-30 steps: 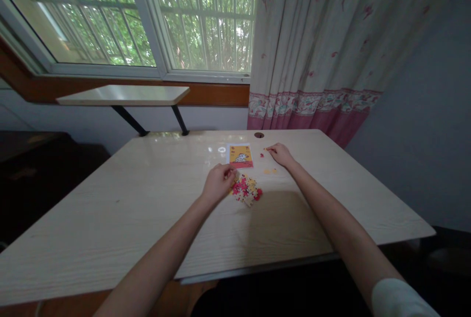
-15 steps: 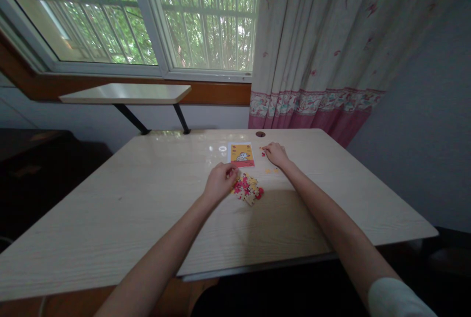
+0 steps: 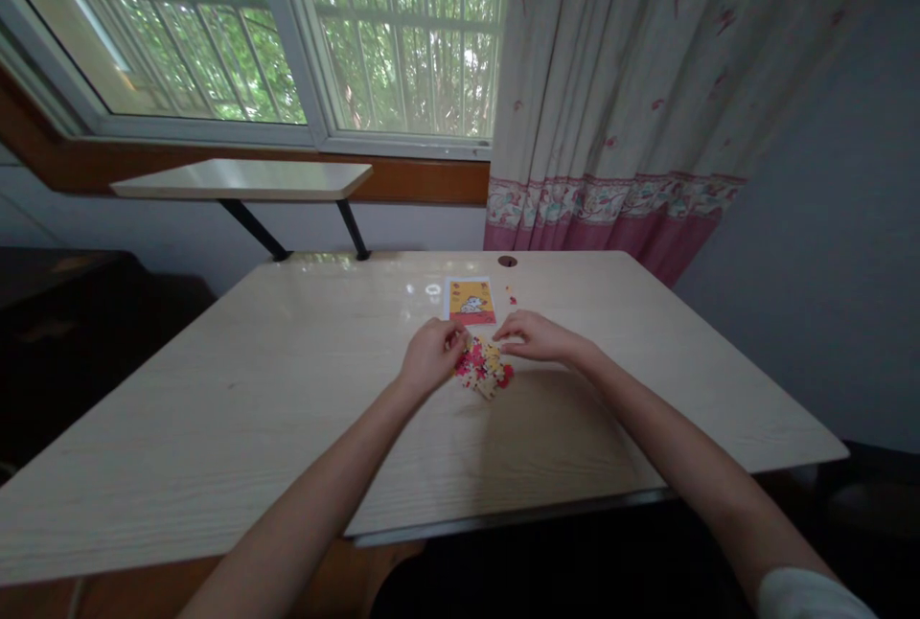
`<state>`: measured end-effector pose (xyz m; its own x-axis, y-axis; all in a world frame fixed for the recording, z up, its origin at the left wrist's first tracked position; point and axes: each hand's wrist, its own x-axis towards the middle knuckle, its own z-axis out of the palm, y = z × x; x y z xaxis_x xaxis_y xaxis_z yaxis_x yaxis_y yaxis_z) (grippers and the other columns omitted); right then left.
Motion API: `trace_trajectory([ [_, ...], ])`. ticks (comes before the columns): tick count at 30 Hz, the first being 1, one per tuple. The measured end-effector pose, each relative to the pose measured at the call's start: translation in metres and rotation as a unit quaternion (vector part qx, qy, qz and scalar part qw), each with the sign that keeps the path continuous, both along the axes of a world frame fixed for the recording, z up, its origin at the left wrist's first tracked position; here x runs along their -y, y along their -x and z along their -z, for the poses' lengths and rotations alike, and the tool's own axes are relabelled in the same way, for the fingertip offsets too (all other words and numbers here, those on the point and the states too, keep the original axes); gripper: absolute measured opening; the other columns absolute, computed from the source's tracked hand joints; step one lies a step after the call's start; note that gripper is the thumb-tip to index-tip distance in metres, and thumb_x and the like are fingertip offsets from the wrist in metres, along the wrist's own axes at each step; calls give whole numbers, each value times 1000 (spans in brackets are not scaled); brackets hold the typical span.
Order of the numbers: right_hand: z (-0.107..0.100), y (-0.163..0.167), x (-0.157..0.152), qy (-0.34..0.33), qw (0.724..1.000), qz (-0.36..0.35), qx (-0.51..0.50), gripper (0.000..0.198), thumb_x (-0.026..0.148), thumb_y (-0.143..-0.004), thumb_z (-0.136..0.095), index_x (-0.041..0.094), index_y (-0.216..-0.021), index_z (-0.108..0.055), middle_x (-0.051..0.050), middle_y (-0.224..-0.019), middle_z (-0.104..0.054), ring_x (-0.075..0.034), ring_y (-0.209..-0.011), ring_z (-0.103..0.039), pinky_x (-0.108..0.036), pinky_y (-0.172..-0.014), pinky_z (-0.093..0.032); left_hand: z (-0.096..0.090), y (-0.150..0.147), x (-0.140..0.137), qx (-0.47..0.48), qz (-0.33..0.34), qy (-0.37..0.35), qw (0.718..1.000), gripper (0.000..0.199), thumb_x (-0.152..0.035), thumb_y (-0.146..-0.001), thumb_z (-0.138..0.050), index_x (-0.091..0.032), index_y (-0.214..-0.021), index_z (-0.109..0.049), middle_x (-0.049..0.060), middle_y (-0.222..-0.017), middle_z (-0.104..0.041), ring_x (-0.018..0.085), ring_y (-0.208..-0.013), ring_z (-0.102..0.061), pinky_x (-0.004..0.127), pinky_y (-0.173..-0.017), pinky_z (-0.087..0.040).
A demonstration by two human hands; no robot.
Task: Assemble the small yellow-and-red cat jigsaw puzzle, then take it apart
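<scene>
A small heap of jigsaw puzzle pieces (image 3: 481, 366), pink, red, yellow and bare wood colour, lies on the pale wooden table (image 3: 302, 389). My left hand (image 3: 429, 353) rests at the heap's left edge, its fingers curled together in a pinch; anything between them is too small or hidden to make out. Just right of the heap is my right hand (image 3: 540, 338), thumb and fingers apart, with nothing visible in it. Behind the heap lies a picture card (image 3: 471, 301) with a white animal on yellow and red.
A few loose red and orange pieces (image 3: 513, 299) lie right of the card. A round cable hole (image 3: 507, 262) sits near the table's back edge. A raised shelf (image 3: 244, 180) on black legs stands at the back left, before the window. A curtain (image 3: 596, 121) hangs behind.
My right hand has come back from the loose red pieces toward the heap, its fingers now apart. It covers the spot where yellow pieces lay. My left hand has stayed in place.
</scene>
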<state>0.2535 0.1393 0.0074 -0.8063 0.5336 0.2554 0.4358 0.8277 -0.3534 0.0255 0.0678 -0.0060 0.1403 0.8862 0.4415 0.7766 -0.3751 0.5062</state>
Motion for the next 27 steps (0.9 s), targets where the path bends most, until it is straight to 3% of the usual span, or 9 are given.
trace_trajectory([
  [4, 0, 2, 14, -4, 999, -35, 34, 26, 33, -80, -61, 19, -100, -68, -7, -90, -67, -17, -84, -59, -29, -78, -42, 0, -1, 1, -10, 7, 3, 1000, 18, -25, -82, -48, -17, -78, -64, 4, -67, -59, 16, -67, -52, 25, -61, -38],
  [13, 1, 0, 19, -33, 999, 7, 27, 18, 33, -75, -65, 16, -83, -67, -5, -79, -66, -16, -78, -58, -28, -74, -42, -2, -4, 3, -21, 24, 11, 999, 18, -26, -81, -49, -17, -77, -64, 4, -68, -60, 16, -67, -53, 26, -61, -38],
  [18, -1, 0, 22, -140, 989, 4, -36, 14, 30, -75, -63, 16, -75, -63, -4, -72, -64, -16, -73, -57, -28, -71, -41, -1, -7, 4, 15, 48, 13, 999, 17, -25, -80, -51, -18, -79, -67, 4, -73, -64, 16, -70, -55, 26, -66, -41],
  [23, -5, 6, 25, -271, 956, -5, -108, 19, 35, -78, -60, 17, -79, -62, -5, -70, -64, -16, -71, -55, -31, -70, -40, -6, -13, 8, 91, 70, 49, 992, 19, -31, -77, -55, -17, -78, -69, 4, -75, -67, 15, -69, -57, 26, -64, -42],
  [27, -8, 12, 30, -329, 937, -8, -120, 19, 36, -80, -58, 18, -81, -62, -4, -72, -66, -16, -70, -54, -31, -69, -38, -1, -15, 8, 168, 89, 82, 978, 23, -36, -76, -57, -16, -76, -68, 3, -68, -65, 14, -63, -56, 24, -60, -42],
])
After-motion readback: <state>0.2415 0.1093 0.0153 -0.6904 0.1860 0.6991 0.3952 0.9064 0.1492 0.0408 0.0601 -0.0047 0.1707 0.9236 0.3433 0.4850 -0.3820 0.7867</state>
